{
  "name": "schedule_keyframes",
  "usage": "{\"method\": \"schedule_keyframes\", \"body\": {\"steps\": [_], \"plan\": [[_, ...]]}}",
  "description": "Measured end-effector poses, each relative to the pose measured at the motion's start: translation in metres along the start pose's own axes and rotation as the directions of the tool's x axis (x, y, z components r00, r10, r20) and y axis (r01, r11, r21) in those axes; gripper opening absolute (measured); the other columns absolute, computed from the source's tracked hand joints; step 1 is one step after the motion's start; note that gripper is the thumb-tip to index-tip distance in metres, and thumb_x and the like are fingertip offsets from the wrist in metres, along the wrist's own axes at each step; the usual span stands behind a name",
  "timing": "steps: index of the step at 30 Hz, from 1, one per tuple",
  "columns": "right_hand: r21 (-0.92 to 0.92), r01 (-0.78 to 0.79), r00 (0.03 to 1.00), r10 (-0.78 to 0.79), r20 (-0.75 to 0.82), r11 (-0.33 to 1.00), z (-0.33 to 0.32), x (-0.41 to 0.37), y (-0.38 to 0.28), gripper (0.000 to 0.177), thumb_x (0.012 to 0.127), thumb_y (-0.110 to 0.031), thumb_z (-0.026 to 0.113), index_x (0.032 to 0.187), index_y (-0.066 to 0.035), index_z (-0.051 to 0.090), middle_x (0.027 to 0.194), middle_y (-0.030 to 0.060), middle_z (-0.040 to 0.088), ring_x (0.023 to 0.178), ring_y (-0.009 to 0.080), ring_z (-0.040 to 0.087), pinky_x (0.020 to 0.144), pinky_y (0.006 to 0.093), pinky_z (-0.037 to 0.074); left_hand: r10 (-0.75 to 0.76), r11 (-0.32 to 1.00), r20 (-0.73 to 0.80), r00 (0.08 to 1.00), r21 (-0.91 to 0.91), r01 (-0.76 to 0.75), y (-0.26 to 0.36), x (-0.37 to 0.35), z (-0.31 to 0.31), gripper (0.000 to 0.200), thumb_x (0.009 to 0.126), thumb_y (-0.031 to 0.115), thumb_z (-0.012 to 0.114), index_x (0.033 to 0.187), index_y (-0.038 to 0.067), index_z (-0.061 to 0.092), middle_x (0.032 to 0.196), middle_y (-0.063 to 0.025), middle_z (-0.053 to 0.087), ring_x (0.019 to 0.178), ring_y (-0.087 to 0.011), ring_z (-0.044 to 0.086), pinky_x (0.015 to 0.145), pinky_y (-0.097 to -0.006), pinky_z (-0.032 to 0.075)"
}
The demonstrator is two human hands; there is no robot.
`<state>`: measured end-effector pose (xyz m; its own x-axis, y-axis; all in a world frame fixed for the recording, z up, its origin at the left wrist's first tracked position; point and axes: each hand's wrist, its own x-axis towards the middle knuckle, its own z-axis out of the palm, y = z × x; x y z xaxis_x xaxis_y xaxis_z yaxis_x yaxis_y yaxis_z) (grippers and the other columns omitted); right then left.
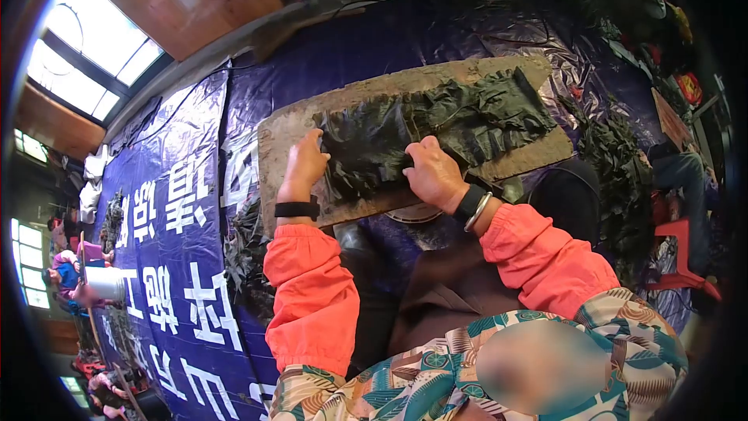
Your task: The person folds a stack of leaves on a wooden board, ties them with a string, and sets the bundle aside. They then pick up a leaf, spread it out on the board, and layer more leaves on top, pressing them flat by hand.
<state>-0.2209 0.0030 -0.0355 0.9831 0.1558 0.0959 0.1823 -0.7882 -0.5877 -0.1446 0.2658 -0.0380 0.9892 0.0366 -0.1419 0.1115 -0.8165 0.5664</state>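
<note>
A long wooden board (pixel 276 140) lies slanted in front of me, with a layer of dark green, wrinkled leaves (pixel 467 121) spread along most of it. At the left end of the leaves is my left hand (pixel 306 164), its fingers bent and touching the leaf edge. My right hand (pixel 435 171) is closed at the near edge of the leaves, thumb and fingers pinching the leaf layer. Both wrists wear dark bands, and the right one also has a silver bangle (pixel 478 211).
A blue sheet with white characters (pixel 167 265) covers the ground. Heaps of dark leaves (pixel 612 164) lie at the right. A red stool (pixel 679 261) stands at the far right, near another person's leg (pixel 687 195). More people (pixel 74 273) are at the far left.
</note>
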Motion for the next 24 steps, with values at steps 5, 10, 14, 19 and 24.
{"method": "schedule_keyframes", "body": {"steps": [5,10,14,19,24], "plan": [[0.065,0.075,0.997,-0.075,-0.007,0.995,-0.012,-0.007,0.011,0.034,0.077,-0.014,0.069,0.109,-0.005,0.058,0.106,0.0181,0.054,0.096,0.0379,0.057,0.084,0.0426,0.047,-0.004,1.000,0.020,1.000,-0.014,0.004,0.004,0.004,-0.008,0.053,0.074,0.009,0.074,0.124,0.007,0.056,0.105,-0.0223,0.066,0.099,-0.0369,0.063,0.085,-0.0420,0.050],[0.035,0.131,0.978,-0.123,-0.165,0.991,-0.055,-0.003,0.060,0.027,0.077,-0.017,0.069,0.101,-0.005,0.064,0.098,0.0185,0.060,0.095,0.0375,0.058,0.083,0.0436,0.048,-0.074,0.996,0.104,0.992,-0.050,0.079,0.015,-0.003,-0.019,0.063,0.073,0.015,0.075,0.130,0.007,0.050,0.085,-0.0180,0.068,0.061,-0.0245,0.066,0.052,-0.0362,0.052],[-0.108,-0.228,0.908,0.171,-0.382,0.968,-0.120,0.021,0.132,0.026,0.078,-0.020,0.070,0.100,-0.006,0.066,0.105,0.0189,0.061,0.099,0.0363,0.059,0.086,0.0428,0.048,-0.032,0.997,0.127,0.991,-0.066,0.040,0.005,-0.003,-0.017,0.061,0.073,0.014,0.074,0.129,0.007,0.050,0.089,-0.0185,0.066,0.068,-0.0264,0.066,0.057,-0.0369,0.052],[-0.201,-0.547,0.823,0.480,-0.304,0.813,-0.168,0.053,0.213,0.041,0.079,-0.036,0.069,0.100,0.000,0.066,0.103,0.0226,0.066,0.104,0.0374,0.061,0.089,0.0437,0.048,0.063,0.982,-0.244,0.968,0.188,-0.017,0.025,0.008,-0.016,0.042,0.079,0.014,0.068,0.118,0.006,0.057,0.108,-0.0200,0.061,0.103,-0.0332,0.059,0.089,-0.0418,0.047],[-0.293,-0.589,0.808,0.551,-0.209,0.753,-0.166,0.058,0.224,0.044,0.078,-0.036,0.070,0.104,-0.001,0.066,0.107,0.0211,0.066,0.104,0.0365,0.062,0.087,0.0437,0.049,0.526,0.850,-0.284,0.802,0.189,-0.491,0.117,-0.023,0.028,0.027,0.082,0.011,0.064,0.109,0.007,0.061,0.101,-0.0153,0.061,0.096,-0.0334,0.060,0.084,-0.0413,0.048]]}}
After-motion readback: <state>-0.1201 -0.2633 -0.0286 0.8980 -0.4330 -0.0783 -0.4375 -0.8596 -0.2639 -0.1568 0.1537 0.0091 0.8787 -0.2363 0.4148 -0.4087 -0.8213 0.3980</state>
